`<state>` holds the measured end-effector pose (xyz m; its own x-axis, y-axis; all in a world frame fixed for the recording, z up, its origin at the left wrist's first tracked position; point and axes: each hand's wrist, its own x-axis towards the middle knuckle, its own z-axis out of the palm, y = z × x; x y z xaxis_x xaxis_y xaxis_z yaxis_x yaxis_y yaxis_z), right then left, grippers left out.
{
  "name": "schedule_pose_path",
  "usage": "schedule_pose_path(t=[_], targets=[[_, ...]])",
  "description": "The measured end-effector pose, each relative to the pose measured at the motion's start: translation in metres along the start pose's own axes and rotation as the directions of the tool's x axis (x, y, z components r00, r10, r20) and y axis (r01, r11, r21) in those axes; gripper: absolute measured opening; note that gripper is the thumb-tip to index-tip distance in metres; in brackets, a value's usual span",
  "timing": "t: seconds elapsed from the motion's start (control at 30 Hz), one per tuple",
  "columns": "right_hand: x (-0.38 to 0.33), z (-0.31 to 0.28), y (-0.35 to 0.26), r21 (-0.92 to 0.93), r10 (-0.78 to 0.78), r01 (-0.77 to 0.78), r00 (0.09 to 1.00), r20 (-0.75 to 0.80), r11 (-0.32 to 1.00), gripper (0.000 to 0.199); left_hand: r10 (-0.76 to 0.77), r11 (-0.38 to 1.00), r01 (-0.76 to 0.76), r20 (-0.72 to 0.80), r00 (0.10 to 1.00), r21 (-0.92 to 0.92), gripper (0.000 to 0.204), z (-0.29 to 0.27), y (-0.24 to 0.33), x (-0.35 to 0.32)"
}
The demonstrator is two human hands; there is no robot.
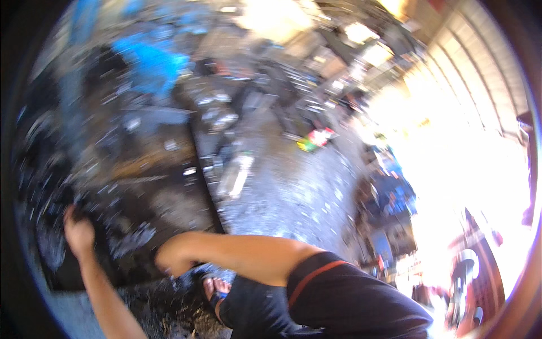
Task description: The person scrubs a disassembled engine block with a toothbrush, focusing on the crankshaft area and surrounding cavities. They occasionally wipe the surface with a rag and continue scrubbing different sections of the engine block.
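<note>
The dark work surface (172,206) spreads beneath and beyond the 2 hands, with blurred dark clutter (45,175) near the left hand (80,233). The right hand (174,259) bends down by the surface's near edge, just above a sandalled foot (214,287). Blur and angle hide the fingers of both, so I cannot tell whether either is clenched, loose or grasping something.
</note>
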<state>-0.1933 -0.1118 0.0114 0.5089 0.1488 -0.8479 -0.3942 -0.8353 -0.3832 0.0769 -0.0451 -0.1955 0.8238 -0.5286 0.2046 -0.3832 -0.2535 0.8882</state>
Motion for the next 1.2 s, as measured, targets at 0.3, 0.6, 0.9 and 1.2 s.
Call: schedule_pose_path(t=[0.3,0.6,0.9,1.2], targets=[[0.020,-0.001,-0.002,-0.070,0.006,-0.008,1.000,-0.031,0.998,0.046,-0.005,1.000,0.004,0.326,0.945,0.004,0.047,0.005,-0.098,0.025],[0.002,-0.007,-0.013,-0.062,0.014,-0.018,0.997,-0.076,0.998,0.046,0.091,0.982,-0.030,0.333,0.939,-0.186,0.049,0.017,-0.057,0.002],[-0.027,-0.004,-0.019,0.017,0.102,-0.100,0.983,-0.150,0.995,0.029,-0.037,0.991,-0.001,0.288,0.957,0.131,0.045,-0.008,0.017,-0.036],[-0.035,0.010,-0.013,0.081,0.013,0.003,0.982,-0.190,0.997,0.043,-0.268,0.937,0.201,0.220,0.938,0.284,0.042,-0.032,0.094,-0.061]])
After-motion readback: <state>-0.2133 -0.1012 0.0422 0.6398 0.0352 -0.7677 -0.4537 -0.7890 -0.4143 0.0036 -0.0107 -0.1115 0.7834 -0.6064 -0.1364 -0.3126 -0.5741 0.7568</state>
